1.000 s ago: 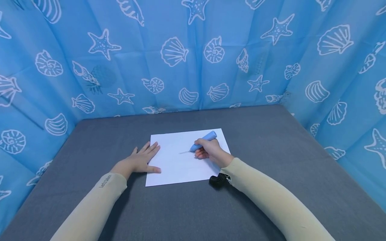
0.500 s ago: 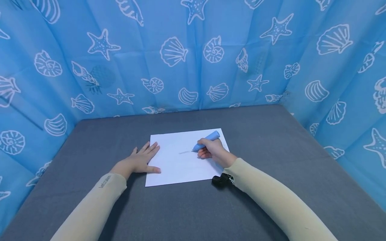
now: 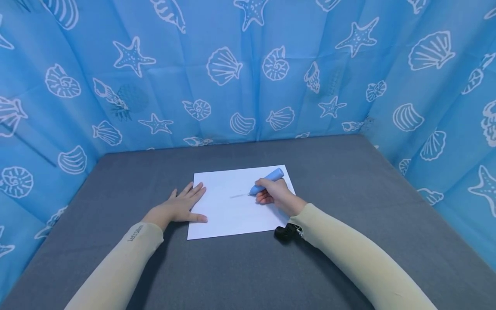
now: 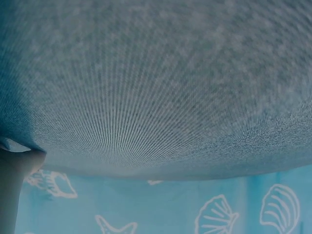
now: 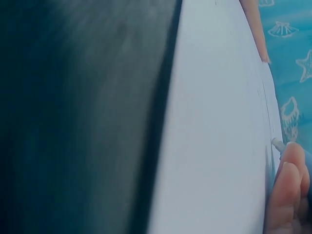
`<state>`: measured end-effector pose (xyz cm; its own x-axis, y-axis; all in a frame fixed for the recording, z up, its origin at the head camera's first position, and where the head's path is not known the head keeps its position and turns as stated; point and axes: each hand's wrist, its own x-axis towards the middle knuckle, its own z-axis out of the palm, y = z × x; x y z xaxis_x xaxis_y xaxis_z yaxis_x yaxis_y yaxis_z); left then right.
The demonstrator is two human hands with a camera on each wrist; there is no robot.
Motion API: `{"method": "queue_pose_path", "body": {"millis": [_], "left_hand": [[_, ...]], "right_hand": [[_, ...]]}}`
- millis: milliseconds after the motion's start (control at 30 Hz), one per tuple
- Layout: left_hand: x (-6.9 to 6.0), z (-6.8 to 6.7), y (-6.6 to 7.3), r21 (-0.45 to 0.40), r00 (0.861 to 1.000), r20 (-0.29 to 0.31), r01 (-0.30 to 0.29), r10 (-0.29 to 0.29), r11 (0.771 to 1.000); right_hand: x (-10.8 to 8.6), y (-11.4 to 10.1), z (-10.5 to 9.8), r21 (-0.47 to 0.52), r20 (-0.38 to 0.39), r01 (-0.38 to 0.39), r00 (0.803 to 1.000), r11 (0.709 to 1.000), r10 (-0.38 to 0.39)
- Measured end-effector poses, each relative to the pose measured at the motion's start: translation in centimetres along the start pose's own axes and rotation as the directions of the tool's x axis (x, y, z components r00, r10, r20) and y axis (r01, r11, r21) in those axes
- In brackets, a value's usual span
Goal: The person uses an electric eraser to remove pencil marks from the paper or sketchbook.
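the head view is bright and evenly lit from above, with soft shadows on the tabletop (image 3: pixel 232 275) beside the sleeves (image 3: pixel 348 254) and the paper (image 3: pixel 222 215) nearly washed out. the left wrist view is dimmer and hazy, the tabletop's weave breaking into radiating streaks and its far edge bowed by the lens. in the right wrist view, the left side sinks into dark blur, and the paper's near edge is soft, from focus or motion, hard to tell.
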<state>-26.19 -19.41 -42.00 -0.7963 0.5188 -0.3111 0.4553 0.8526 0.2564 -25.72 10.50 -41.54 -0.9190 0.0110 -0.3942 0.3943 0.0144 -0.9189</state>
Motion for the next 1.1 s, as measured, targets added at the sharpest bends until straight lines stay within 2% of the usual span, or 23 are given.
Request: {"method": "queue_pose_path", "body": {"millis": [167,400,600,800,967,1100], "left_hand": [[0.01,-0.13,0.01,0.008,1.000,0.002,0.002,-0.002,1.000],[0.10,-0.19,-0.02,0.009,1.000,0.000,-0.001,0.001,1.000],[0.02,-0.30,0.01,0.013,1.000,0.003,0.003,-0.003,1.000],[0.05,-0.30,0.06,-0.003,1.000,0.009,-0.004,0.004,1.000],[-0.08,-0.26,-0.03,0.005,1.000,0.009,-0.004,0.004,1.000],[-0.05,-0.25,-0.04,0.001,1.000,0.010,-0.006,0.006,1.000]], "right_hand": [[0.30,0.04,0.80,-0.013,0.050,0.006,0.999,1.000,-0.006],[0.06,0.02,0.24,-0.010,-0.012,0.017,1.000,1.000,-0.017],[0.13,-0.11,0.85,-0.022,0.054,0.018,0.998,1.000,-0.017],[0.35,0.00,0.69,-0.003,-0.010,0.031,0.999,1.000,-0.031],[0.45,-0.12,0.95,-0.027,0.027,0.025,0.999,0.999,-0.025],[0.48,-0.15,1.01,-0.023,-0.003,0.019,1.000,1.000,-0.019]]}}
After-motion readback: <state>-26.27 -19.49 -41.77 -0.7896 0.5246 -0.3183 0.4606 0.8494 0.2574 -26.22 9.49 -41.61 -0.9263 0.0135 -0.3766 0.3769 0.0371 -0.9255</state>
